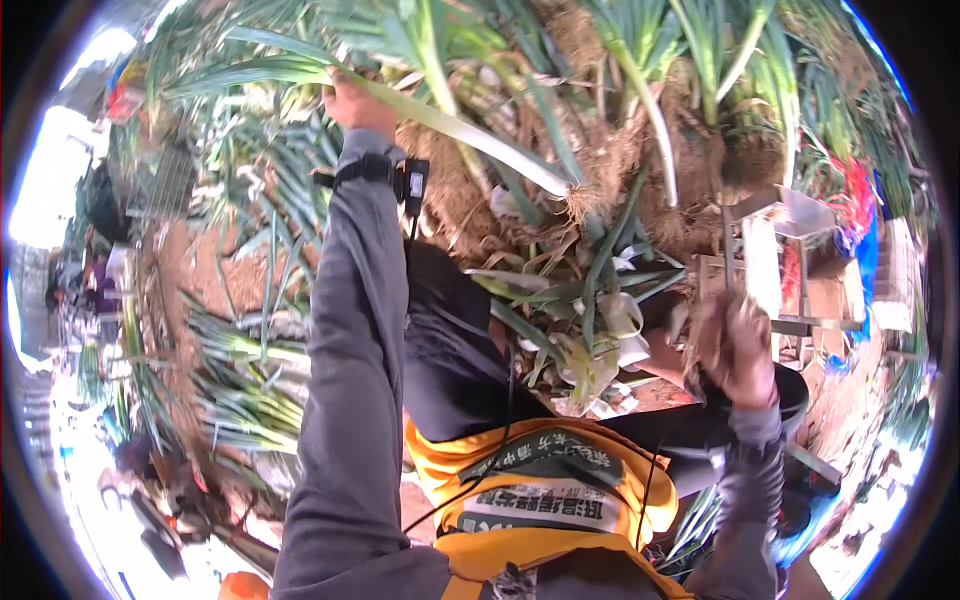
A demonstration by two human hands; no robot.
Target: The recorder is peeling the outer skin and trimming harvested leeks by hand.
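My left hand (357,108), stretched out to the far left, is closed round a leek (470,133) where its green leaves meet the white stalk. The stalk slants down to the right and ends in a tuft of roots (580,203). At the right, above my knee, my right hand (745,355) is curled and slightly blurred. Brownish matter shows against its fingers, but I cannot make out what it is. Just beyond that hand rises a thin upright metal bar (728,235). Stripped leaves and peelings (580,360) lie heaped between my legs.
Soil-covered leeks (665,150) are piled along the far side. More leek bundles (255,400) lie on the ground at the left. At the right stand a cardboard box (835,290) and a metal frame (800,325), with red and blue plastic (862,240) beside them.
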